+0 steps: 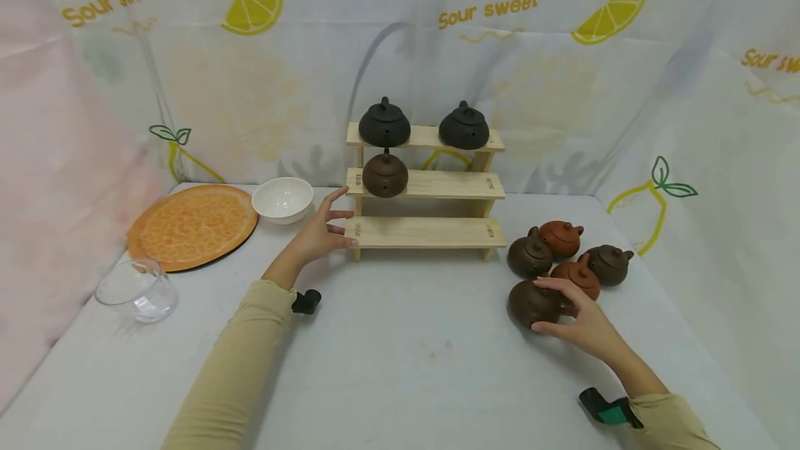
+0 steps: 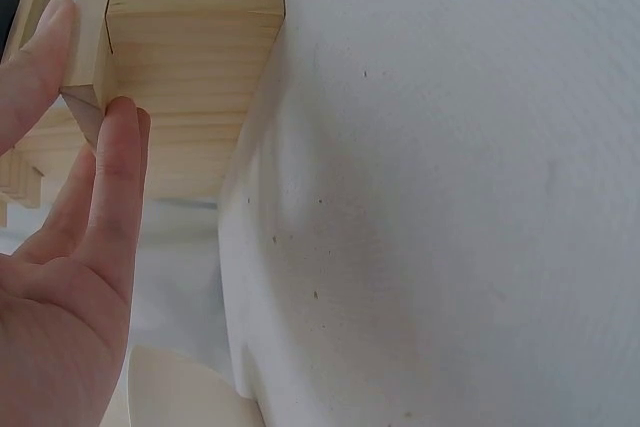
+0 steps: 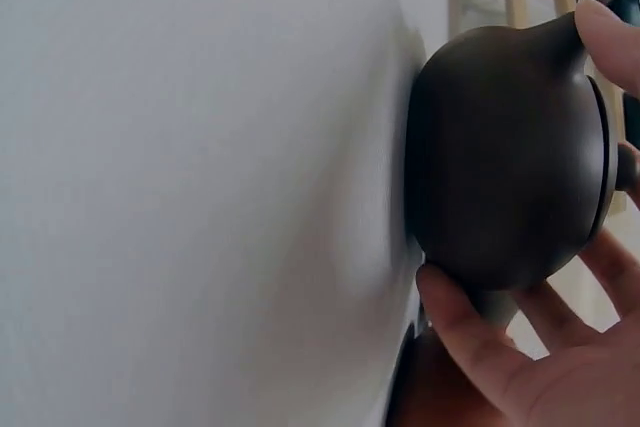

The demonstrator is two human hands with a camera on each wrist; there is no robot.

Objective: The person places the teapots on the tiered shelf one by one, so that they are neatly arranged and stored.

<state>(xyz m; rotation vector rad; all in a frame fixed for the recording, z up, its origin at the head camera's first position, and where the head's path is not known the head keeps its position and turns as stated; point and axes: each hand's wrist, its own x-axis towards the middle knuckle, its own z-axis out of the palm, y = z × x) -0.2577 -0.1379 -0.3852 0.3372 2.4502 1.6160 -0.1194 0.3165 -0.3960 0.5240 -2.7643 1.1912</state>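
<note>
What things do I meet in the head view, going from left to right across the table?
Glass bowl → orange tray → white bowl → left hand → wooden rack → dark brown teapot held by the right hand.

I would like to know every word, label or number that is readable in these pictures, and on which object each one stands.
"Sour sweet", yellow, on the backdrop cloth, upper left.
"Sour sweet", yellow, on the same cloth, above the wooden shelf.
"Sour s…", yellow, same cloth, cut off by the right edge.
Teapots, shelf, bowl, orange tray and glass cup: no text visible.
Both wrist views: no text.
</note>
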